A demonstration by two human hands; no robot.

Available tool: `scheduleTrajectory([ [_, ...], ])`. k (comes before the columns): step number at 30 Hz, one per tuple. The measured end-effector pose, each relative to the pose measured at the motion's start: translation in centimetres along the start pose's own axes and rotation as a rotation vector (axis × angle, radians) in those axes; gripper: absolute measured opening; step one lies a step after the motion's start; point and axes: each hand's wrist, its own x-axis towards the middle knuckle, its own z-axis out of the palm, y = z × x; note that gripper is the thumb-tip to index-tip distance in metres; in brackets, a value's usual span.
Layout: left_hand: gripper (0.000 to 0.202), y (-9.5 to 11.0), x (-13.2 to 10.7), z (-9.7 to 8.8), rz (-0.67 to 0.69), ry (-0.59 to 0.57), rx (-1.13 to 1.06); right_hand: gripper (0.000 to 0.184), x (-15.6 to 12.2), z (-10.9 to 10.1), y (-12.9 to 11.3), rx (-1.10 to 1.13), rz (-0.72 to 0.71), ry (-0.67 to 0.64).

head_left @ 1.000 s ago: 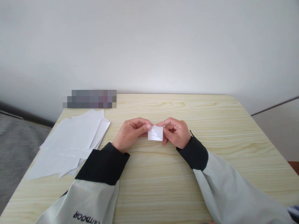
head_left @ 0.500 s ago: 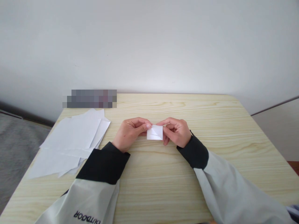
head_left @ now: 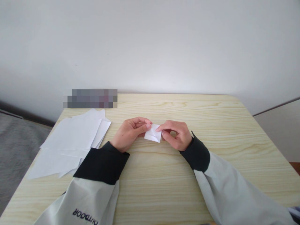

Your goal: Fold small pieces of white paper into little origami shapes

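Note:
A small folded piece of white paper [head_left: 152, 135], roughly square with crease lines on its face, is held between my two hands above the middle of the table. My left hand [head_left: 131, 132] pinches its upper left corner, thumb in front and fingers behind. At the right edge, my right hand [head_left: 177, 134] has its index fingertip on the paper's face and its thumb close beside the edge. Whether the right thumb presses on the paper, I cannot tell. The paper is tilted, its lower right corner hanging lowest.
Several loose white sheets [head_left: 72, 132] lie overlapping on the left of the wood-grain table [head_left: 211, 115]. A pixelated dark object [head_left: 91, 99] sits at the back left corner. Behind the table's far edge stands a white wall [head_left: 164, 47].
My right index finger has moved from the paper's top edge onto its face. The folded paper has turned slightly clockwise and shifted a little left. My left hand keeps its pinch.

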Motion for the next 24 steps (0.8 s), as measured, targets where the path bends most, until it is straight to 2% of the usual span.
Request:
scheduleTrajectory([
  [5,0.022,0.07,-0.06,0.15,-0.002,0.018,0.027,0.016,0.06,-0.16,-0.18,0.059,0.076,-0.059],
  [11,0.023,0.17,-0.14,0.35,0.016,0.049,0.133,0.018,0.2,0.48,0.25,0.035,0.28,0.014],
  [13,0.022,0.16,-0.18,0.39,0.03,0.053,0.145,0.014,0.34,0.5,0.25,-0.028,0.275,-0.015],
  [17,0.019,0.11,-0.25,0.41,0.036,0.045,0.154,0.025,0.61,0.29,0.04,-0.128,0.239,-0.099],
  [24,0.021,0.1,-0.24,0.39,0.037,0.065,0.196,0.032,0.82,0.25,-0.2,-0.147,0.2,-0.115],
])
